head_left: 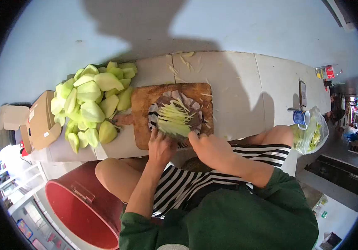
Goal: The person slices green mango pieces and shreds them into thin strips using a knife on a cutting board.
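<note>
- Green strips (175, 116): heaped centrally over the cutting board (140, 102).
- Left hand (161, 148): at the strips' seven o'clock, partly curled; hold cannot be told.
- Right hand (213, 152): five o'clock, likewise curled; hold cannot be told.

The cutting board (141, 100) lies on the worktop (237, 96), strips (175, 114) over it; produce pieces (90, 91) to its left, cardboard box (41, 118) farther left. Mug (300, 118) stands at right, phone (303, 93) behind it.

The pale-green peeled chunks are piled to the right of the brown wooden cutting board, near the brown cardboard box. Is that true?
No, wrong side: the head view shows the pale-green peeled chunks piled to the left of the brown wooden cutting board, near the brown cardboard box.
</note>
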The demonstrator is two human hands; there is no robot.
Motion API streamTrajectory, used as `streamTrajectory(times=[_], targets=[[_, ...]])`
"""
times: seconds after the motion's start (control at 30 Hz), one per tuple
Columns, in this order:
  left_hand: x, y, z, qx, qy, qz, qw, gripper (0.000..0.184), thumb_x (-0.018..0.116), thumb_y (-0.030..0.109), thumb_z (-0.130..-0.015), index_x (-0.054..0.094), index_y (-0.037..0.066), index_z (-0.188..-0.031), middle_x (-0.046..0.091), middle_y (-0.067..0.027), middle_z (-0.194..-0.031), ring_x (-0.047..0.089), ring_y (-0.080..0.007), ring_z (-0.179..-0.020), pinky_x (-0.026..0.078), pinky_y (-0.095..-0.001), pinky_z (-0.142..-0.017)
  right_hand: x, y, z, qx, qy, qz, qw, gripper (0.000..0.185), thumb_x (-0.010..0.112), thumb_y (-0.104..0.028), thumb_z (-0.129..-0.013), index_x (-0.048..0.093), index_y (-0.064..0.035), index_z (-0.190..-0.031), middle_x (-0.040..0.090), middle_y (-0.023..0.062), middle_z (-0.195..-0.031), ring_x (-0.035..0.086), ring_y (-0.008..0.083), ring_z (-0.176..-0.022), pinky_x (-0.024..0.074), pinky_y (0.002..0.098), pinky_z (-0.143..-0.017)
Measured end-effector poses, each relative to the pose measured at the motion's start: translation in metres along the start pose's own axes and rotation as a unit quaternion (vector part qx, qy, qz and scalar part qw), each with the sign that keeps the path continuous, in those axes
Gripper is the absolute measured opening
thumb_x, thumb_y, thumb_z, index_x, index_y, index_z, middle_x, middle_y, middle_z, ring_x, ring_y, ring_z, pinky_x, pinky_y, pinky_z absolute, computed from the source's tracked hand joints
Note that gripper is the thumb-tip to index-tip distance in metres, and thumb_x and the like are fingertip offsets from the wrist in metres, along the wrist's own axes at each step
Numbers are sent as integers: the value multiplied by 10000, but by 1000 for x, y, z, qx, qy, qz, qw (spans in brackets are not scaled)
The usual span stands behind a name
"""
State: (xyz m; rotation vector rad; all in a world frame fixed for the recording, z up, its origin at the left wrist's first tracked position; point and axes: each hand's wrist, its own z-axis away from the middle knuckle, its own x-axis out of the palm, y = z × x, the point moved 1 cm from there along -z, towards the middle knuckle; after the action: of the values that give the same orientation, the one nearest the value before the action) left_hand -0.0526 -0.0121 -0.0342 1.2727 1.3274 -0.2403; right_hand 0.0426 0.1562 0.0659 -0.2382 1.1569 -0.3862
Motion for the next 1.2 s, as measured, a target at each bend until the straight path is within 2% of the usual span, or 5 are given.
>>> streamTrajectory(times=[0.3,0.63,0.67,0.77,1.2], targets=[[-5,5,-4,10,27,-35,999,232,757,71,-659,723,45,-886,687,-117,-940,639,-354,-921,542,-425,-793,-8,-7,5,4,-5,42,999,230,498,-114,-933,494,8,-1127,696,185,-768,727,366,-710,590,459,-580],[1,3,4,-27,12,-20,999,159,731,64,-733,701,37,-888,657,-134,-978,620,-337,-960,497,-456,-903,8,-2,6,5,10,-8,1000,211,572,-135,-923,492,-2,-1067,675,192,-728,692,397,-656,545,513,-552],[3,2,5,-39,10,-38,998,244,749,40,-651,705,37,-890,675,-117,-946,624,-353,-894,539,-436,-776,19,6,-6,8,-3,-7,1000,208,534,-120,-927,491,11,-1083,684,204,-750,703,397,-682,565,502,-571],[2,3,1,-27,13,-8,1000,155,741,78,-739,694,36,-881,656,-142,-981,610,-371,-967,505,-462,-891,24,13,-16,5,7,-8,1000,189,493,-105,-932,490,13,-1079,691,232,-782,712,408,-723,581,503,-587],[10,-3,9,10,36,-32,999,163,737,94,-757,692,50,-907,648,-122,-969,613,-368,-1003,525,-448,-867,8,-2,-1,32,5,-21,999,285,594,-152,-928,497,19,-1135,668,229,-723,689,431,-713,557,522,-628]])
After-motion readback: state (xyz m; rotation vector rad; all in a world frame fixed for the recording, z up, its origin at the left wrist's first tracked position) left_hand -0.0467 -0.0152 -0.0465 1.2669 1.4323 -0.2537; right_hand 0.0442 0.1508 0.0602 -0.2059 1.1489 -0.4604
